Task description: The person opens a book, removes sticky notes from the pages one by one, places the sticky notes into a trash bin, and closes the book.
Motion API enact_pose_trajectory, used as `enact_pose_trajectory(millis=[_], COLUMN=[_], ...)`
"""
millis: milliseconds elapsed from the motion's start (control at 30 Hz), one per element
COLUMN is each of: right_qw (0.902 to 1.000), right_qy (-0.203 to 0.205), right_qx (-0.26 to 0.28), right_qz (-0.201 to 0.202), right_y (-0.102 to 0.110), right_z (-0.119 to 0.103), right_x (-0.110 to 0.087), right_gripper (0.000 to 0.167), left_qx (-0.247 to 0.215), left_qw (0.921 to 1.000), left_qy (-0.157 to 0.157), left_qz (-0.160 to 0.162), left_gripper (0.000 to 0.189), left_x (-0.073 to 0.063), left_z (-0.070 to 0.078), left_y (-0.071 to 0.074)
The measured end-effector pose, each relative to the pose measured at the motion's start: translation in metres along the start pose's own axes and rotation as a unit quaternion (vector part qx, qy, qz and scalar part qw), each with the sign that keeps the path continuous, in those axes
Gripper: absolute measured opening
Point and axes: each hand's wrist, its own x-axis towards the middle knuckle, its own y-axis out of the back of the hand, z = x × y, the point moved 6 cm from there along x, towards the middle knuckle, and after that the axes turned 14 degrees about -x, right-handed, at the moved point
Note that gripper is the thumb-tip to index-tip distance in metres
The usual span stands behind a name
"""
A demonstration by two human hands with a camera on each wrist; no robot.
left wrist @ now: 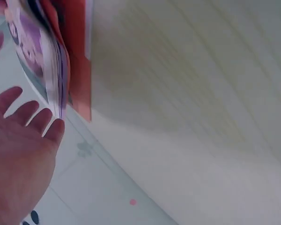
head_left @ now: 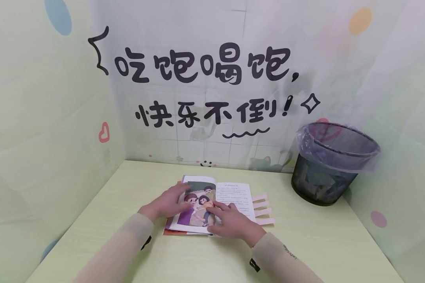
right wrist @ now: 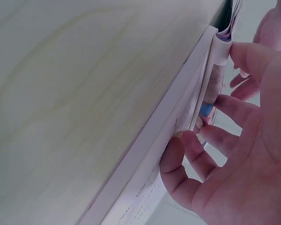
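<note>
An open book point(head_left: 235, 192) lies on the table, with a colour picture point(head_left: 202, 215) of several people on its left page and printed text on its right page. My left hand point(head_left: 168, 202) rests on the outer side of the left page, fingers extended. In the left wrist view, the fingers of the left hand point(left wrist: 23, 145) lie along the page edges, beside an orange-red cover point(left wrist: 79, 70). Near the spine, my right hand point(head_left: 231, 221) touches the pages with loosely bent fingers. Close to the fold in the right wrist view are the fingertips of that right hand point(right wrist: 229, 126).
Several pale pink strips point(head_left: 263, 212) stick out past the book's right edge onto the pale wood-grain table point(head_left: 304, 239). At the back right stands a black waste bin point(head_left: 318, 181) with a clear liner. Printed cloth walls point(head_left: 205, 145) enclose the table's back and sides.
</note>
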Motion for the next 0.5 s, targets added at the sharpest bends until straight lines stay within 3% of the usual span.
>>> enact_pose_trajectory(millis=[167, 367, 500], right_qw=[0.9999, 0.9999, 0.9993], right_qy=[0.004, 0.010, -0.015], right_qx=[-0.014, 0.004, 0.017], right_qz=[0.000, 0.007, 0.031], right_y=[0.000, -0.001, 0.002], right_z=[-0.002, 0.006, 0.019], right_x=[-0.001, -0.003, -0.005], right_gripper=[0.069, 0.070, 0.070], left_qx=[0.003, 0.004, 0.002], left_qw=[0.9974, 0.9955, 0.9952], left_qy=[0.033, 0.054, 0.057], left_qz=[-0.064, -0.078, -0.080], left_gripper=[0.102, 0.105, 0.106], left_x=[-0.006, -0.009, -0.009], left_z=[0.006, 0.002, 0.002], left_y=[-0.022, -0.025, -0.025])
